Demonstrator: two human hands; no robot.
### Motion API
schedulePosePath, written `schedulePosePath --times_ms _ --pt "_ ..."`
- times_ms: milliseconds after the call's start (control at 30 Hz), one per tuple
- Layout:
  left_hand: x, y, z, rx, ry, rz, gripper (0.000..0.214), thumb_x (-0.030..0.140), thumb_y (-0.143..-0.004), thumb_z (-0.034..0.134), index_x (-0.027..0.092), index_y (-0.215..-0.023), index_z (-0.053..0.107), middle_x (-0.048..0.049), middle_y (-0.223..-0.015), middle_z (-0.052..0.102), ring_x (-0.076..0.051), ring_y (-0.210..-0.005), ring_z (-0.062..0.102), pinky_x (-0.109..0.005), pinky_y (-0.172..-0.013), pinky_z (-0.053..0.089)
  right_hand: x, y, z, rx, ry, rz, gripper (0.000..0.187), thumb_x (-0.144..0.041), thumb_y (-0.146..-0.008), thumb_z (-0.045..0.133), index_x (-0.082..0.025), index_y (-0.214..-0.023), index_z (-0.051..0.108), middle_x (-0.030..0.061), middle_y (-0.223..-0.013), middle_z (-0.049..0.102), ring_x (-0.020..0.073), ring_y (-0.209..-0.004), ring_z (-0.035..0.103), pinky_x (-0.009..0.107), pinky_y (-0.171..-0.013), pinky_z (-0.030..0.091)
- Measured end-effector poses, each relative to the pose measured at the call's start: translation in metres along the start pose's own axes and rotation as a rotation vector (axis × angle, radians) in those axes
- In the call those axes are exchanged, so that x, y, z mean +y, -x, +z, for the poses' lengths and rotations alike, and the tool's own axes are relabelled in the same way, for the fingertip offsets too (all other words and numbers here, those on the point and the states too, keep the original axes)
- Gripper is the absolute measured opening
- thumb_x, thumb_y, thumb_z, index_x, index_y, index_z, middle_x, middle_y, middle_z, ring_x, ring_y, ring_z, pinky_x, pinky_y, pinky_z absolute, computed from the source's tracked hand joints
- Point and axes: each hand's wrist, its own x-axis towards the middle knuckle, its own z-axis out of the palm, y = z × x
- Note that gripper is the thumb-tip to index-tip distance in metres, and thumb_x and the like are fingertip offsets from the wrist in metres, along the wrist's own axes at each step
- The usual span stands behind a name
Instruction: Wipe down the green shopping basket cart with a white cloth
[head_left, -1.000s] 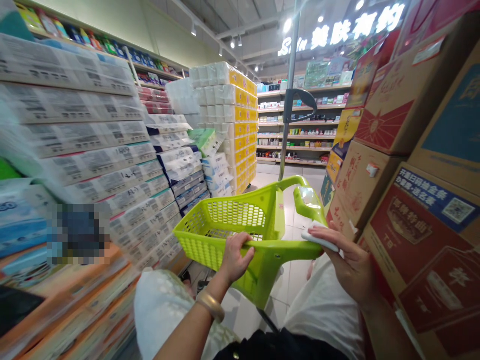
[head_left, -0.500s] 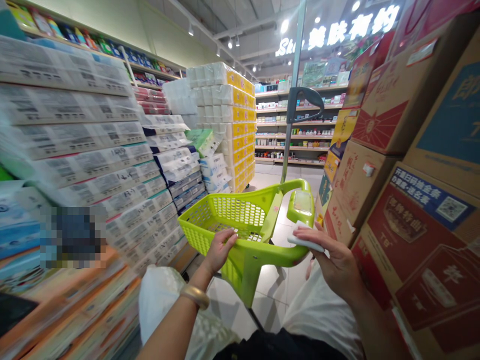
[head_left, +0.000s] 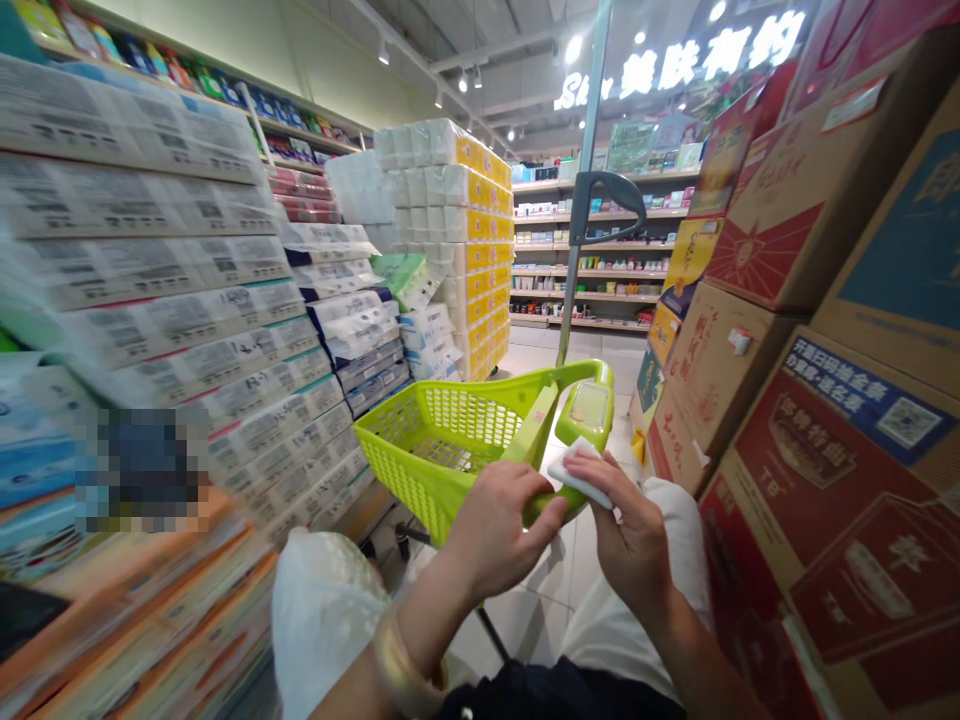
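A lime-green plastic shopping cart [head_left: 405, 480] stands right in front of me, its perforated basket to the left and its rounded handle frame toward me. My left hand [head_left: 502, 520] is wrapped over the near corner of that frame, a gold bangle on its wrist. A folded white cloth [head_left: 585, 472] lies under the fingers of my right hand [head_left: 626, 530], pressed against the handle frame close to the cart's small panel [head_left: 586, 408]. The part of the frame beneath both hands is partly hidden.
Shrink-wrapped packs [head_left: 150, 200] are piled high on the left, with yellow-sided paper rolls [head_left: 484, 260] behind. Stacked cartons [head_left: 810, 470] close in on the right. A grey pole handle [head_left: 606, 210] rises beyond the cart, before stocked shelves. A white bag [head_left: 322, 610] is near my legs.
My left hand has slid right along the cart's rim to the handle corner. The right hand and cloth have shifted left, nearer to it. The cart's handle end has moved slightly left.
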Motion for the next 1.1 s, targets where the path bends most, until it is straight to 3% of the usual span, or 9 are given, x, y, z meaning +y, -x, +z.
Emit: schedulePosePath --times_ms 100,300,433,533,667,833,967,1100 --pt "0.009 -0.003 0.010 0.001 -0.107 -0.070 0.023 0.041 -0.088 0.050 0.020 -0.086 0.059 -0.0032 -0.082 0.065 -0.019 -0.077 0.058 -0.030 -0.070 0.040 -0.001 -0.002 0.001 -0.032 0.007 -0.052 0.034 -0.011 -0.091 0.047 -0.027 -0.113 0.067 0.0045 -0.112 0.072 0.0212 -0.114 0.064 0.047 -0.112 0.037" --pt "-0.002 0.003 0.021 0.150 -0.256 -0.060 0.028 0.045 -0.083 0.053 0.021 -0.070 0.048 0.0002 -0.065 0.058 -0.017 -0.063 0.052 -0.028 -0.059 0.030 0.013 -0.019 -0.010 -0.140 0.070 -0.069 0.037 -0.008 -0.090 0.044 -0.028 -0.112 0.067 0.0023 -0.113 0.072 0.0193 -0.114 0.064 0.047 -0.116 0.029" --pt "-0.007 0.011 0.018 0.209 -0.228 0.021 0.029 0.046 -0.082 0.050 0.022 -0.067 0.044 0.0006 -0.061 0.054 -0.016 -0.059 0.049 -0.028 -0.058 0.029 0.008 -0.019 -0.007 -0.126 0.094 -0.074 0.039 -0.007 -0.088 0.045 -0.027 -0.113 0.066 0.0030 -0.114 0.072 0.0188 -0.116 0.063 0.044 -0.114 0.033" --pt "-0.013 0.021 0.008 0.213 -0.183 0.066 0.030 0.046 -0.084 0.043 0.022 -0.067 0.043 0.0007 -0.060 0.051 -0.015 -0.057 0.047 -0.028 -0.057 0.030 0.001 -0.018 -0.005 -0.187 0.072 -0.133 0.040 -0.005 -0.088 0.044 -0.027 -0.114 0.065 0.0023 -0.115 0.072 0.0168 -0.116 0.063 0.041 -0.113 0.035" --pt "-0.020 0.034 -0.015 0.124 -0.152 0.047 0.033 0.048 -0.085 0.039 0.022 -0.067 0.043 0.0003 -0.061 0.051 -0.015 -0.057 0.047 -0.028 -0.058 0.032 0.012 -0.028 -0.011 -0.214 0.136 -0.125 0.037 -0.007 -0.090 0.044 -0.027 -0.114 0.064 0.0028 -0.116 0.072 0.0187 -0.117 0.063 0.046 -0.113 0.034" --pt "-0.006 0.040 -0.041 -0.097 -0.282 -0.207 0.034 0.052 -0.086 0.045 0.021 -0.071 0.051 -0.0022 -0.073 0.063 -0.019 -0.070 0.058 -0.029 -0.064 0.038 0.019 -0.042 -0.008 -0.123 0.237 -0.060 0.033 -0.009 -0.089 0.046 -0.024 -0.109 0.067 0.0064 -0.112 0.072 0.0232 -0.112 0.065 0.050 -0.109 0.040" --pt "0.014 0.031 -0.043 -0.221 -0.475 -0.271 0.031 0.049 -0.083 0.052 0.020 -0.094 0.059 -0.0086 -0.096 0.069 -0.027 -0.091 0.064 -0.037 -0.080 0.047 -0.012 -0.047 0.010 -0.321 0.096 -0.182 0.042 -0.003 -0.086 0.043 -0.024 -0.117 0.063 0.0057 -0.118 0.069 0.0202 -0.117 0.061 0.044 -0.108 0.043" --pt "0.025 0.017 -0.038 -0.259 -0.602 -0.361 0.038 0.046 -0.085 0.052 0.015 -0.105 0.060 -0.0135 -0.098 0.071 -0.032 -0.093 0.067 -0.042 -0.079 0.051 -0.031 -0.055 0.023 -0.474 0.040 -0.272 0.043 -0.006 -0.088 0.046 -0.023 -0.125 0.059 0.0077 -0.121 0.068 0.0203 -0.116 0.061 0.041 -0.101 0.048"
